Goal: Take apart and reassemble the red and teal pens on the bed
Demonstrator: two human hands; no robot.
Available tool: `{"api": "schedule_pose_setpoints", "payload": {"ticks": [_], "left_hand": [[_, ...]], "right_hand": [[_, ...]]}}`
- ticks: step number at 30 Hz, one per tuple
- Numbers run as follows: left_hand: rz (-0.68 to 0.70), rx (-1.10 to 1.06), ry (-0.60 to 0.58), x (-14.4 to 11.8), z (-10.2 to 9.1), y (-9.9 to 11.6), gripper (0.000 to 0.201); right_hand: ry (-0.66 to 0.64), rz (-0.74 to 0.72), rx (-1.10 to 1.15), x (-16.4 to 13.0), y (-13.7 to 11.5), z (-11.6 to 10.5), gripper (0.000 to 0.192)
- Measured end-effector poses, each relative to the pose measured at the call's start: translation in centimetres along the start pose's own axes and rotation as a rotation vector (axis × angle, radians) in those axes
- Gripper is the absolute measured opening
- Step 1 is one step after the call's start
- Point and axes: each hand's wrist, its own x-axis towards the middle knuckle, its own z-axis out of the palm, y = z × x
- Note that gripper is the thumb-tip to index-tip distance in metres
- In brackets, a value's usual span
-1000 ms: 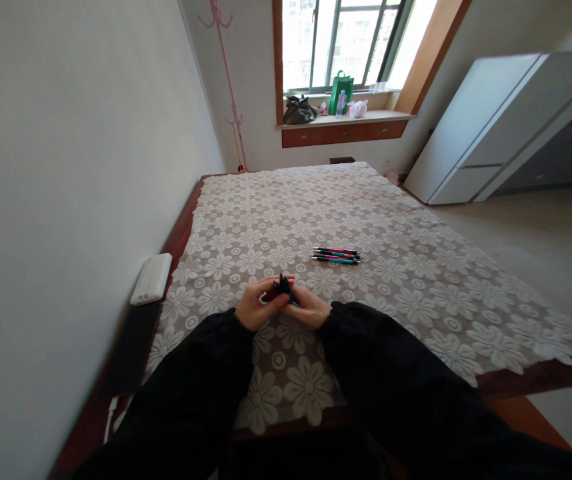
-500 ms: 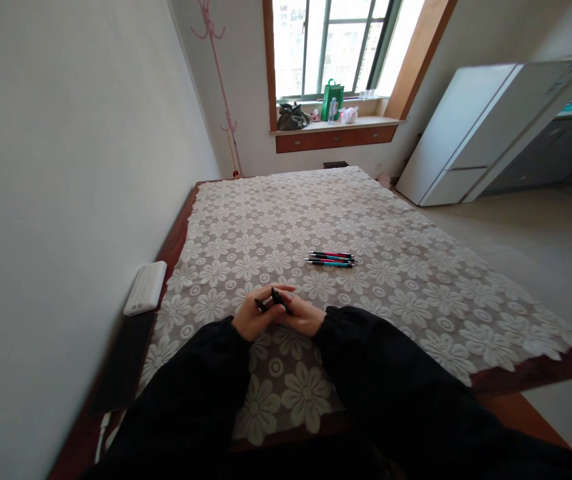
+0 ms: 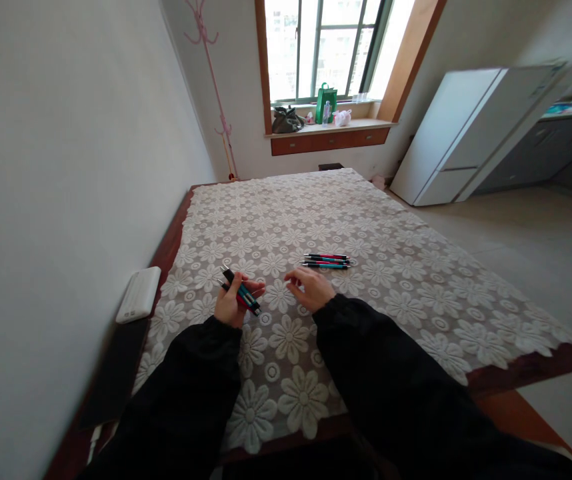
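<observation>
My left hand (image 3: pixel 232 305) is closed around a small bunch of ballpoint pens (image 3: pixel 245 292), with teal and red barrels and black ends, tilted across the palm. The thumb presses on top of them while other fingers reach out underneath. Just to the right, my right hand (image 3: pixel 312 288) hovers over the lace tablecloth (image 3: pixel 291 337) with its fingers loosely bent and apart, nothing visible in them. Beyond it, several more pens (image 3: pixel 327 265) with red and teal barrels lie side by side on the cloth, apart from both hands.
A white power bank (image 3: pixel 139 295) and a flat black object (image 3: pixel 115 373) with a white cable (image 3: pixel 94 443) lie along the table's left edge by the wall. Past the table are a pink coat stand (image 3: pixel 216 80), a windowsill with bags and a bottle, and a white refrigerator (image 3: pixel 459 133).
My hands have come apart from each other. My left hand moved left with the pens, and my right hand moved slightly away from me toward the pens on the cloth. The view shifted slightly.
</observation>
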Motion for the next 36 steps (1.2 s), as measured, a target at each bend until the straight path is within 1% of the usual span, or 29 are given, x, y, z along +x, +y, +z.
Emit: {"api": "schedule_pose_setpoints", "payload": {"ticks": [2,4,6,8,10,12,17,24,28,30,32,33,34,35,36], "left_hand": [[-0.098,-0.047,0.098,0.5,-0.2,0.2,0.015],[-0.190,-0.101,0.136,0.7,-0.2,0.3,0.007],[-0.261,-0.147,0.138,0.6,0.0,0.3,0.008],[-0.311,-0.173,0.123,0.4,0.1,0.5,0.012],[-0.349,-0.193,0.107,0.2,0.2,0.7,0.016],[-0.382,-0.214,0.088,0.2,0.2,0.8,0.019],[-0.421,-0.227,0.013,0.4,-0.1,0.5,0.021],[-0.436,-0.142,-0.075,0.0,0.2,0.2,0.024],[-0.439,-0.111,-0.132,-0.1,0.2,0.0,0.026],[-0.439,-0.107,-0.157,0.0,0.1,-0.1,0.026],[-0.435,-0.103,-0.172,0.0,-0.1,-0.3,0.027],[-0.429,-0.101,-0.181,0.0,-0.1,-0.3,0.027],[-0.422,-0.100,-0.192,0.0,-0.1,-0.4,0.027],[-0.413,-0.100,-0.205,-0.1,0.0,-0.4,0.028],[-0.405,-0.104,-0.218,-0.2,0.1,-0.5,0.028]], "right_hand": [[0.056,0.085,-0.294,0.3,1.3,-2.3,0.024],[0.100,0.182,-0.480,0.3,2.6,-4.2,0.031],[0.141,0.229,-0.571,0.2,3.8,-5.3,0.042],[0.149,0.271,-0.611,0.0,4.8,-5.7,0.055],[0.103,0.317,-0.635,-0.1,5.6,-5.6,0.063],[0.051,0.350,-0.641,-0.1,6.1,-5.4,0.061],[-0.068,0.310,-0.633,0.0,5.8,-5.5,0.040],[-0.094,0.297,-0.640,-0.1,4.8,-4.5,0.025],[-0.084,0.314,-0.648,-0.1,4.5,-4.2,0.024],[-0.071,0.308,-0.592,0.0,4.4,-4.1,0.023],[-0.029,0.296,-0.422,0.2,4.0,-3.7,0.022],[-0.003,0.298,-0.277,0.2,3.7,-3.2,0.021],[0.014,0.303,-0.080,0.3,3.3,-2.6,0.020],[-0.021,0.324,0.171,0.3,2.8,-1.9,0.019],[-0.091,0.330,0.441,0.2,2.3,-0.9,0.022]]}}
